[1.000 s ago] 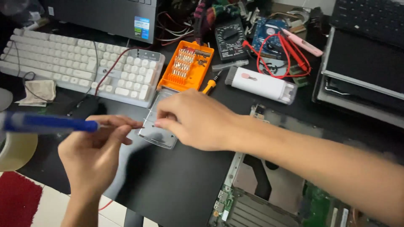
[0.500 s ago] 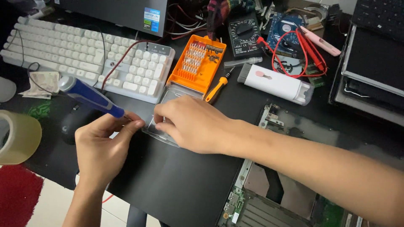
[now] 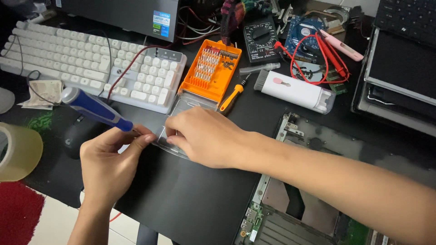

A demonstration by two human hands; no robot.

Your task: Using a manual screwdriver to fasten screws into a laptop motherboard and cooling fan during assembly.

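Nearest, at the bench's (image 3: 190, 208) front edge, an opened laptop chassis (image 3: 290, 213) lies with its green circuit board showing. A tape roll (image 3: 18, 152) sits at the far left.

Just beyond, the left hand (image 3: 109, 165) has its grip closed around a blue-handled screwdriver (image 3: 93, 109), the handle slanting up and left, the tip hidden at the fingers. The right hand (image 3: 204, 136) reaches in from the right, palm down, its fingertips pinching the edge of a clear plastic lid (image 3: 175, 122) that lies flat on the bench between both hands. The two hands nearly touch over the lid.

A black mouse (image 3: 79, 136) sits just left of the left hand.

Farther back, the lid meets an orange bit case (image 3: 206, 72), with an orange screwdriver (image 3: 231, 97) beside it and a white cleaning tool (image 3: 295, 90) to the right. A white keyboard (image 3: 91, 63) lies to the left. At the back stand a multimeter (image 3: 261, 38) and its red leads (image 3: 318, 59).
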